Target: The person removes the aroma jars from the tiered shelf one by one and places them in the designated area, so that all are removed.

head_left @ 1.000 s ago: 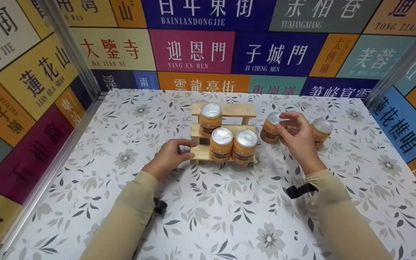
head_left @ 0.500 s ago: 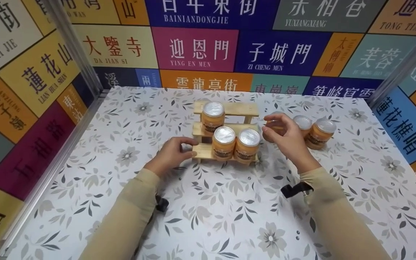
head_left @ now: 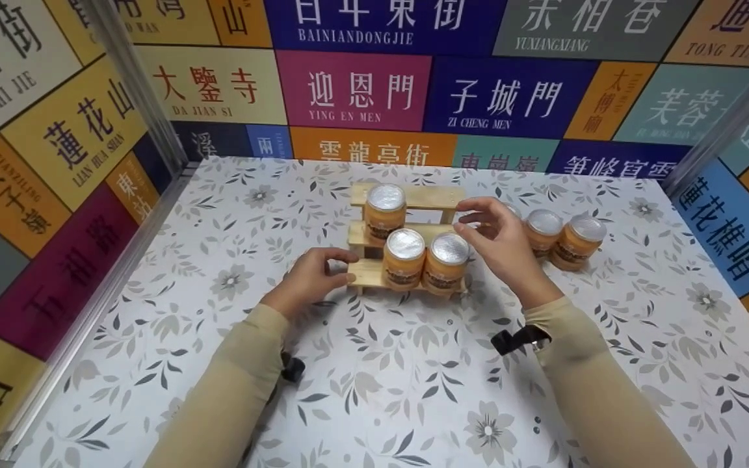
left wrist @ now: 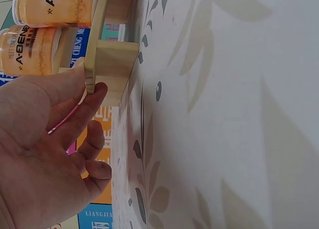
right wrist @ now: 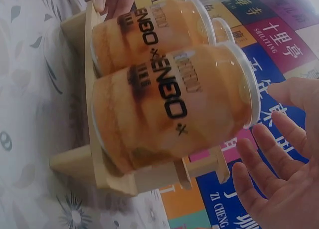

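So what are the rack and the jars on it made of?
Rack: probably wood, smooth and matte, from its pale tan boards. Jars: likely clear plastic, glossy, since light glints off see-through-looking walls; glass is possible. Lids: metal or foil, judging by their mottled silver shine.

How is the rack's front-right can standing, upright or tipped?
Upright: the can stands on the wooden rack, its silver top facing up.

Colourful lettered panels (head_left: 363,91) stand behind a leaf-patterned white tabletop (head_left: 407,390).
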{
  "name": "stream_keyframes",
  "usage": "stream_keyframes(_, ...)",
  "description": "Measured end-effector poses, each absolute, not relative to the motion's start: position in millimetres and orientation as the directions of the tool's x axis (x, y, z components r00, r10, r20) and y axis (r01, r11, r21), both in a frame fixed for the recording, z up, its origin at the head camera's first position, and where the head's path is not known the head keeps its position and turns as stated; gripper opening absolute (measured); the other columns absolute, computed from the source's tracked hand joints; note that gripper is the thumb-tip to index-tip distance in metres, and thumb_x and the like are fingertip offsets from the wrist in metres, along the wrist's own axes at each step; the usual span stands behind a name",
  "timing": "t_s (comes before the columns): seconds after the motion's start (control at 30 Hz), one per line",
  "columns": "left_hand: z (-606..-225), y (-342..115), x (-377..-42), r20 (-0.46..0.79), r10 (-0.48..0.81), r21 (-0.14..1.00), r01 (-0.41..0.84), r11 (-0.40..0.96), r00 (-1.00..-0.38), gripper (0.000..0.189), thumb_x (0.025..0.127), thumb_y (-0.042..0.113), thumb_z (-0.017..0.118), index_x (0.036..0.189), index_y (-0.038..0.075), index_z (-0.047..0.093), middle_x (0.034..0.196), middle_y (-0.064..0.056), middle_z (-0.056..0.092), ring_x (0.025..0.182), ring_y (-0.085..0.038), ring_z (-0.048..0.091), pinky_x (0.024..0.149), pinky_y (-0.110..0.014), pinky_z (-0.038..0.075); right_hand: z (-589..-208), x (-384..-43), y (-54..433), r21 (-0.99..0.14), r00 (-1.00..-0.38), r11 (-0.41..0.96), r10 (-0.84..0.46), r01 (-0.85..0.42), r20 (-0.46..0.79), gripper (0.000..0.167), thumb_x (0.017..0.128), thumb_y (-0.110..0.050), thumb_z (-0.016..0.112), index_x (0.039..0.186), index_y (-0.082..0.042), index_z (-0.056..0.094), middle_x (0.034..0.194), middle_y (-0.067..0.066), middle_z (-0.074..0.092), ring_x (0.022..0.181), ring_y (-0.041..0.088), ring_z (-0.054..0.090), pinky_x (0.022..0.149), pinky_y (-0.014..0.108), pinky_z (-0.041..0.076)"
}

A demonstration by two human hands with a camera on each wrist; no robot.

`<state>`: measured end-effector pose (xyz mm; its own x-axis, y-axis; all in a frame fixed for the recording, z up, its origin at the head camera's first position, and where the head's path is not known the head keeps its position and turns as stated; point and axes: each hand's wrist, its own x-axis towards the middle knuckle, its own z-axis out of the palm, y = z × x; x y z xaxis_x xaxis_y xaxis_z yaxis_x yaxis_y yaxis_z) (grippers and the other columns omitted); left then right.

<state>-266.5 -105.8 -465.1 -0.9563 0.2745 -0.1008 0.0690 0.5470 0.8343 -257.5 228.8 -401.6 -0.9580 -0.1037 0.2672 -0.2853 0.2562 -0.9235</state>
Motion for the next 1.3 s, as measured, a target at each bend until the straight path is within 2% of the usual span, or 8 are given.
stream_keyframes(0.17, -466, -105, -266, -0.087, 0.275, 0.832, 0.082, 0.549, -0.958, 0.034, 0.092, 0.013, 0.077, 0.125, 0.02, 0.073, 0.125, -0.001, 0.071, 0.084, -0.016, 0.058, 0.077, -0.031, 0.047, -397, -260, 219, -0.918, -0.955, 0.269, -0.133, -0.291, 0.264, 0.039, 0.098, -0.011, 0.07, 0.135, -0.004, 0.06, 0.135, 0.014, 0.062, 0.122, 0.03, 0.06, 0.096, 0.032, 0.047)
stream_keyframes(0.33, -468, -105, -265, -0.104, 0.273, 0.837, 0.064, 0.544, -0.957, 0.034, 0.092, 0.014, 0.077, 0.126, 0.021, 0.073, 0.127, 0.0, 0.071, 0.09, -0.017, 0.061, 0.082, -0.032, 0.049, -395, -260, 211, -0.899, -0.96, 0.341, -0.161, -0.273, 0.231, 0.037, 0.098, -0.015, 0.071, 0.134, -0.008, 0.062, 0.129, 0.01, 0.064, 0.121, 0.028, 0.061, 0.099, 0.036, 0.046)
stream_keyframes(0.47, -468, -106, -265, -0.108, 0.267, 0.838, 0.057, 0.542, -0.958, 0.034, 0.092, 0.014, 0.077, 0.126, 0.021, 0.073, 0.128, 0.001, 0.07, 0.095, -0.018, 0.062, 0.087, -0.033, 0.049, -393, -262, 203, -0.889, -0.96, 0.37, -0.171, -0.269, 0.22, 0.039, 0.096, -0.018, 0.072, 0.133, -0.009, 0.063, 0.126, 0.009, 0.065, 0.118, 0.027, 0.06, 0.102, 0.043, 0.045)
stream_keyframes(0.73, -467, -106, -266, -0.092, 0.291, 0.837, 0.085, 0.541, -0.952, 0.035, 0.093, 0.013, 0.076, 0.128, 0.018, 0.072, 0.133, -0.001, 0.07, 0.105, -0.022, 0.063, 0.097, -0.039, 0.049, -390, -265, 189, -0.876, -0.97, 0.424, -0.168, -0.231, 0.174, 0.043, 0.094, -0.023, 0.075, 0.134, -0.013, 0.062, 0.135, 0.006, 0.062, 0.122, 0.026, 0.058, 0.107, 0.046, 0.042)
stream_keyframes(0.83, -465, -107, -266, -0.094, 0.285, 0.841, 0.077, 0.536, -0.954, 0.036, 0.092, 0.012, 0.076, 0.127, 0.018, 0.072, 0.133, -0.001, 0.07, 0.106, -0.022, 0.064, 0.097, -0.038, 0.049, -387, -269, 183, -0.87, -0.973, 0.444, -0.172, -0.214, 0.152, 0.045, 0.093, -0.025, 0.076, 0.135, -0.015, 0.061, 0.138, 0.005, 0.061, 0.125, 0.026, 0.058, 0.108, 0.045, 0.045)
stream_keyframes(1.0, -463, -106, -265, -0.099, 0.281, 0.832, 0.075, 0.55, -0.955, 0.035, 0.093, 0.014, 0.076, 0.128, 0.018, 0.072, 0.13, -0.001, 0.07, 0.093, -0.018, 0.061, 0.086, -0.034, 0.049, -382, -274, 174, -0.85, -0.972, 0.482, -0.19, -0.212, 0.135, 0.052, 0.092, -0.031, 0.079, 0.138, -0.018, 0.06, 0.141, 0.002, 0.06, 0.127, 0.025, 0.057, 0.103, 0.044, 0.049)
stream_keyframes(1.07, -463, -105, -265, -0.104, 0.279, 0.824, 0.075, 0.562, -0.955, 0.035, 0.094, 0.015, 0.075, 0.128, 0.019, 0.072, 0.13, -0.001, 0.07, 0.092, -0.017, 0.06, 0.085, -0.033, 0.049, -380, -276, 171, -0.835, -0.969, 0.503, -0.205, -0.225, 0.137, 0.055, 0.092, -0.034, 0.079, 0.14, -0.018, 0.058, 0.142, 0.003, 0.059, 0.128, 0.025, 0.057, 0.103, 0.045, 0.049)
stream_keyframes(1.3, -463, -104, -266, -0.118, 0.267, 0.827, 0.054, 0.56, -0.956, 0.035, 0.093, 0.014, 0.077, 0.127, 0.02, 0.072, 0.132, 0.0, 0.07, 0.103, -0.019, 0.064, 0.096, -0.038, 0.051, -374, -281, 159, -0.821, -0.961, 0.518, -0.244, -0.239, 0.126, 0.059, 0.093, -0.035, 0.078, 0.144, -0.019, 0.054, 0.144, 0.005, 0.057, 0.129, 0.028, 0.058, 0.102, 0.045, 0.052)
